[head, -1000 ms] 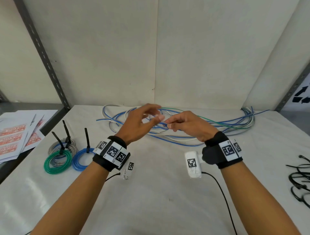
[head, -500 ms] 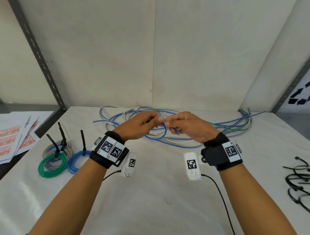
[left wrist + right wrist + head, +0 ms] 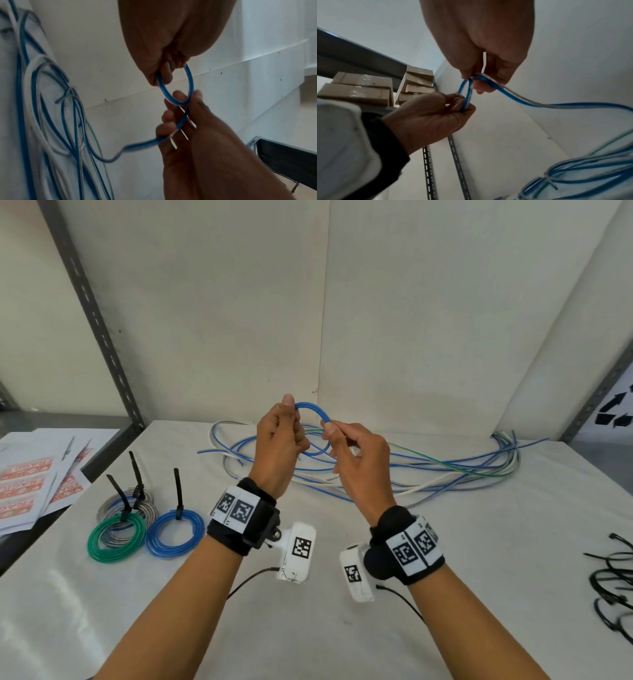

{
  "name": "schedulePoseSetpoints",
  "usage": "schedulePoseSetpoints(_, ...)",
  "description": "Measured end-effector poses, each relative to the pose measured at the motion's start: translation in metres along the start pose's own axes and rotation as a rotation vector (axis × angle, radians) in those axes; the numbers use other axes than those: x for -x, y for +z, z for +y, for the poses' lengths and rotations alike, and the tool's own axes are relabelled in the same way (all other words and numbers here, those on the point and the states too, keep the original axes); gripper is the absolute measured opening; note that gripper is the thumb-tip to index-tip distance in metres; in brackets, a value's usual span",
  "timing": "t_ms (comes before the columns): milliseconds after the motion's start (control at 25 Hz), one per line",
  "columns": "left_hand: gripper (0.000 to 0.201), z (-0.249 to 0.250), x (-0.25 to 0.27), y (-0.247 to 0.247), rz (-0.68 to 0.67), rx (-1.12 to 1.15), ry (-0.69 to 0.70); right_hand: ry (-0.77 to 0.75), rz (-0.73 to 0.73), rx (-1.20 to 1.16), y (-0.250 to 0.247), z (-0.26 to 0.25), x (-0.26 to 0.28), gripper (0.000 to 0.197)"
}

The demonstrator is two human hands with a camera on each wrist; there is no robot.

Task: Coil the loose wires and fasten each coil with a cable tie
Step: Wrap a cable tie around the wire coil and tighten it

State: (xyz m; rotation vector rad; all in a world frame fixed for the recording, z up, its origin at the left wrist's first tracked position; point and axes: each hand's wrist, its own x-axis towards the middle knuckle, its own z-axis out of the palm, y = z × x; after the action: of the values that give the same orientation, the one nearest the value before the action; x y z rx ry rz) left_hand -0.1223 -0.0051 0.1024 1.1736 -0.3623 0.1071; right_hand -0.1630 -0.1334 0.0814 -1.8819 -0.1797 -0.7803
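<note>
Both hands are raised above the table, holding one blue wire (image 3: 313, 410) bent into a small loop. My left hand (image 3: 291, 419) pinches the loop's top left end between thumb and fingers. My right hand (image 3: 330, 430) pinches its right side. In the left wrist view the left hand (image 3: 169, 73) grips the loop (image 3: 190, 78) from above, and the right hand's fingers (image 3: 178, 97) hold its lower part. In the right wrist view the right hand (image 3: 476, 83) pinches the wire (image 3: 565, 106), which trails down to the pile of loose wires (image 3: 445, 470).
Three tied coils lie at the left: green (image 3: 116, 537), blue (image 3: 174, 534) and grey (image 3: 128, 505), each with a black tie standing up. Loose black cable ties (image 3: 613, 583) lie at the right edge. Printed papers (image 3: 27, 484) sit far left. A wall stands close behind the pile.
The left hand, open a second ago, closed on the blue wire. Both hands then rose from the pile and bent the wire into a small loop.
</note>
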Motion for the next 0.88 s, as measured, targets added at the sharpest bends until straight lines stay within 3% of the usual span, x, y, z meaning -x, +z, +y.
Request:
schedulePoseSetpoints(120, 0.040, -0.001, 0.004, 0.000, 0.031, 0.082, -0.053, 0.000, -0.019, -0.035, -0.002, -0.012, -0.006, 0.021)
schedulePoseSetpoints(200, 0.041, 0.005, 0.002, -0.007, -0.004, 0.032, -0.171, -0.016, -0.136, 0.013, -0.016, -0.014, -0.016, 0.020)
schedulePoseSetpoints(360, 0.047, 0.010, 0.004, -0.020, -0.346, -0.459, -0.307, -0.086, -0.593, 0.425, -0.036, -0.014, -0.031, 0.021)
schedulePoseSetpoints(440, 0.049, 0.004, 0.007, -0.021, -0.418, -0.599, -0.309, -0.084, -0.708, 0.509, -0.037, -0.018, -0.032, 0.020)
schedulePoseSetpoints(520, 0.050, -0.001, 0.007, -0.022, -0.364, -0.599, -0.235, -0.079, -0.662, 0.466, -0.037, -0.020, -0.030, 0.020)
schedulePoseSetpoints(600, 0.050, 0.001, 0.003, -0.024, -0.234, -0.454, -0.156, -0.097, -0.482, 0.429, -0.039, -0.016, -0.029, 0.021)
schedulePoseSetpoints(760, 0.048, 0.012, -0.009, -0.023, -0.041, -0.172, -0.052, -0.316, -0.138, 0.403, -0.034, -0.005, -0.019, 0.017)
schedulePoseSetpoints(880, 0.048, 0.015, -0.006, -0.012, 0.034, 0.003, -0.052, -0.172, -0.026, 0.096, -0.013, -0.007, -0.010, 0.015)
